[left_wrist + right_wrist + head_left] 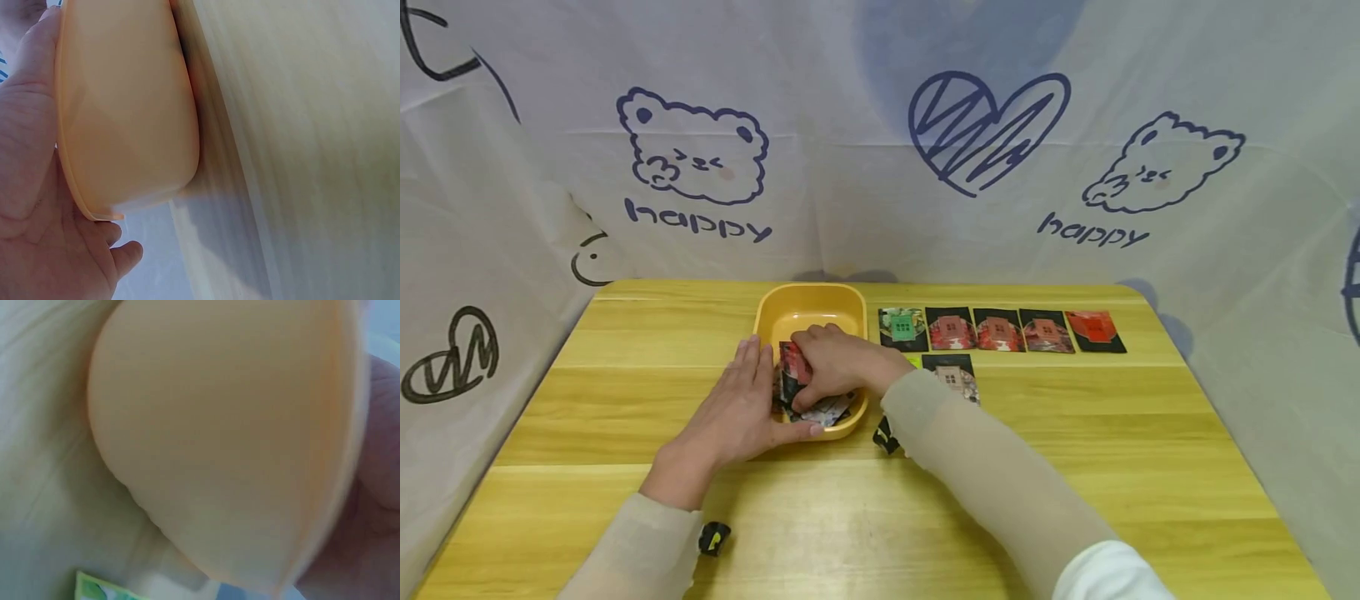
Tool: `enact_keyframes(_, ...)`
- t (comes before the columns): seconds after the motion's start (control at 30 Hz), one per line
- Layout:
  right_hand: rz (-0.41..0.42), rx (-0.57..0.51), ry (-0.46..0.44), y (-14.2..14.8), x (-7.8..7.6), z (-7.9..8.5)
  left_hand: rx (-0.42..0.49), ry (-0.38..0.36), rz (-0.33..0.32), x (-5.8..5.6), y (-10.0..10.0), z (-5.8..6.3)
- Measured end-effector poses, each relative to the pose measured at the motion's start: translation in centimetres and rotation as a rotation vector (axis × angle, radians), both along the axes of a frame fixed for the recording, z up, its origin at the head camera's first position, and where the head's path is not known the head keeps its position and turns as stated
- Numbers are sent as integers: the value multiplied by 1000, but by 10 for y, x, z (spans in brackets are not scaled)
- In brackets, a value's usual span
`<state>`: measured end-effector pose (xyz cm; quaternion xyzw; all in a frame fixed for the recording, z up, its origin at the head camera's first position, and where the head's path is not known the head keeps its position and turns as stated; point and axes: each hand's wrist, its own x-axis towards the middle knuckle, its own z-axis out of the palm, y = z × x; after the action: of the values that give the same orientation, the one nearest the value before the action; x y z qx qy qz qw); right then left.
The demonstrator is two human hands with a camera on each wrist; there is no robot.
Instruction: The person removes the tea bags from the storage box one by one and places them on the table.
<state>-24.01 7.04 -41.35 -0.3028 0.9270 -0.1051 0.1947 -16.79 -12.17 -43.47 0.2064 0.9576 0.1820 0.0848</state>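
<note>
A yellow plastic tub stands on the table, with several small flat printed packets inside. My left hand rests on its left and front rim, fingers straight and thumb along the near edge. The left wrist view shows the palm against the rim of the tub. Reaching over the tub's right side, my right hand pinches a black-and-red packet between thumb and fingers. In the right wrist view, the tub wall hides most of that hand.
Right of the tub, several packets lie in a row, from a green one to a bright red one. Below them lie a pale-windowed packet and a yellow-green one, partly behind my right forearm. A printed cloth hangs behind the table.
</note>
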Motion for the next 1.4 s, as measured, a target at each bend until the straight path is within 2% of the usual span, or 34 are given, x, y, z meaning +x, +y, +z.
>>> enact_keyframes(0.23, -53, 1, 14, 13, 2, 13, -15, -6, 0, -1, -1, 0)
enact_keyframes(0.63, -87, -99, 53, 41, 16, 42, -9, -11, 3, 0, 0, 2)
enact_keyframes(0.87, -131, -53, 77, 73, 26, 50, -15, -17, 15, 0, 0, 3)
enact_keyframes(1.1, -172, 1, 79, 109, 35, 50, -9, -23, 20, 1, 0, 4)
enact_keyframes(1.4, -254, 16, 70, 161, 42, 33, -10, -26, 18, 1, 0, 4)
